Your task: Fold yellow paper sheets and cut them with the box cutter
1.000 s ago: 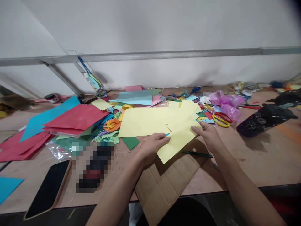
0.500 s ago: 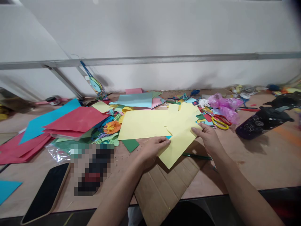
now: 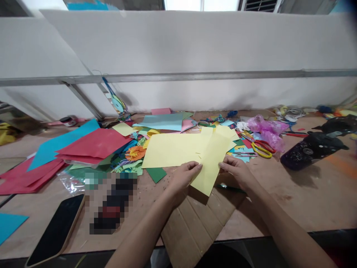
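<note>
A pale yellow sheet (image 3: 214, 160) is held up over the table, its lower end pointing toward me. My left hand (image 3: 187, 178) pinches its left edge between thumb and fingers. Opposite, my right hand (image 3: 233, 170) pinches the right edge. The sheet looks curved between my hands. Another yellow sheet (image 3: 171, 149) lies behind and to the left. Under my hands is a piece of brown cardboard (image 3: 192, 227), reaching over the table's front edge. A dark green pen-like object (image 3: 230, 188) lies beneath my right hand.
Red sheets (image 3: 95, 144), a phone (image 3: 57, 229) and a pixelated dark object (image 3: 114, 204) are at left. Paper scraps and an orange paper flower (image 3: 135, 153) lie midway. Yellow-and-red-handled scissors (image 3: 262, 149), pink plastic (image 3: 264, 128) and a dark bottle (image 3: 309, 150) stand or lie at right.
My right hand has moved left, closer to my left hand, and the held sheet now looks narrower and bent. The camera view has tilted up slightly, showing more above the white panel.
</note>
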Demonstrator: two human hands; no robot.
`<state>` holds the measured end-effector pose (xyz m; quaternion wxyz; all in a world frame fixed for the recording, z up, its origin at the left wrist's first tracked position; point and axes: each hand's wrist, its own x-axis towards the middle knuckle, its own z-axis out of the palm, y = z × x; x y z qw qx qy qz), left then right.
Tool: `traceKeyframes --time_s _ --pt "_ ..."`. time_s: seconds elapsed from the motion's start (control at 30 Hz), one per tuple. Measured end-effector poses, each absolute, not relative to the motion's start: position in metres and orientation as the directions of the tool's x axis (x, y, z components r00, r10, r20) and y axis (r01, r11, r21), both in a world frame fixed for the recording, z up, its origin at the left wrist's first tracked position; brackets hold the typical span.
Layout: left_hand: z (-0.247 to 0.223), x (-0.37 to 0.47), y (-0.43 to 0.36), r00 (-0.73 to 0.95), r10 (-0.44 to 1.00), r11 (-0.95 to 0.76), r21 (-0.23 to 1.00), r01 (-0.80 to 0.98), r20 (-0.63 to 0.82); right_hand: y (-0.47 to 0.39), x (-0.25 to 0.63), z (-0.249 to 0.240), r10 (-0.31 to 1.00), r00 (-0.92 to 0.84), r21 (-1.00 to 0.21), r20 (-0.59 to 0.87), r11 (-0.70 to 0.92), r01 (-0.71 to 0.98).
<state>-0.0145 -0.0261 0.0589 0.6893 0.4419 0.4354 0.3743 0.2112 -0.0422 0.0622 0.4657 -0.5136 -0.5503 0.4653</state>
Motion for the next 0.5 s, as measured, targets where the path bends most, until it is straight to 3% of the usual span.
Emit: traceKeyframes --time_s 0.5 --pt "0.0526 -0.0148 -0.0264 0.317 0.91 0.317 0.94 -0.121 -0.266 -0.0424 0.2086 0.0636 0.995 -0.098 -0.995 -0.001 0.009 0.096"
